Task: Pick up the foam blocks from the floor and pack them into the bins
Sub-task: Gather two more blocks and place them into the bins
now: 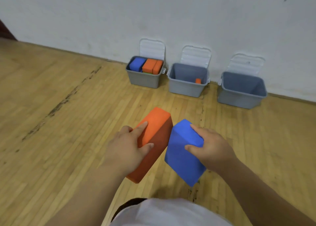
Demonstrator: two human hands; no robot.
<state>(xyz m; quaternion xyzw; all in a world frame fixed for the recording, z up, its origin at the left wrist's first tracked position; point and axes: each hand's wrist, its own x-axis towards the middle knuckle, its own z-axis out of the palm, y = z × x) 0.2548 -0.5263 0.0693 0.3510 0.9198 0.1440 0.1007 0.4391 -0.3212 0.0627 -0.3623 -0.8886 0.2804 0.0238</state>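
Observation:
My left hand (127,144) grips a large orange foam block (156,123), forefinger along its top face and thumb on its side. My right hand (211,147) grips a large blue foam block (181,150), forefinger on its top and thumb on its near face. Both blocks are held above the wooden floor, side by side, almost touching. Three grey bins stand by the wall. The left bin (145,79) holds a blue block and orange blocks up to its rim. In the middle bin (186,87) lies a small orange block (198,81). The right bin (241,97) shows no blocks.
Each bin's white lid stands open against the white wall (153,12). Wooden floor (59,106) with dark scuff marks stretches to the left. My white shirt fills the bottom edge of the view.

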